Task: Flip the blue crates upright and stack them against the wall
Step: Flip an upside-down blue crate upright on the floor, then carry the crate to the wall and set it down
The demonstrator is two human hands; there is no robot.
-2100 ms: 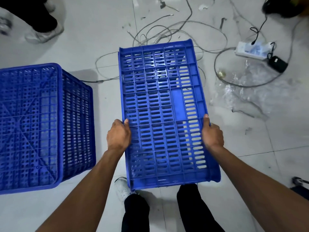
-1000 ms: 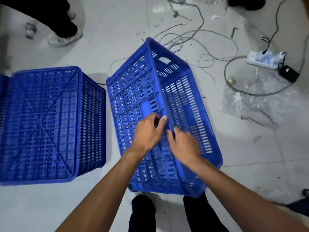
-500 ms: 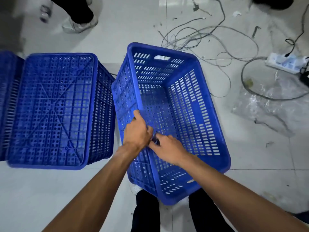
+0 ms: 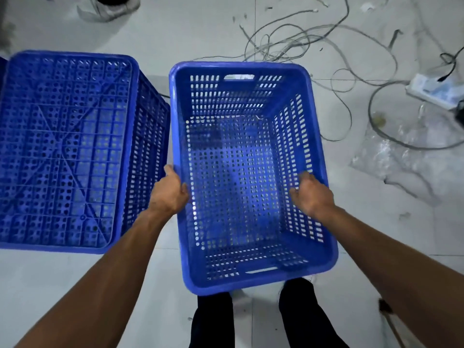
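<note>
Upright blue perforated plastic crate (image 4: pixel 238 65) lies between the hands, long axis running away from the person, nothing inside. Left hand (image 4: pixel 170 192) curls over its left long rim; right hand (image 4: pixel 311 194) curls on the right wall, both equally near. Just outside the left hand, a second blue plastic crate (image 4: pixel 65 146) stands base-up. No wall is in view.

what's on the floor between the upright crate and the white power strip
Head view: loose grey cables lie looped between the upright crate and the power strip, with crumpled clear plastic just below them.
</note>
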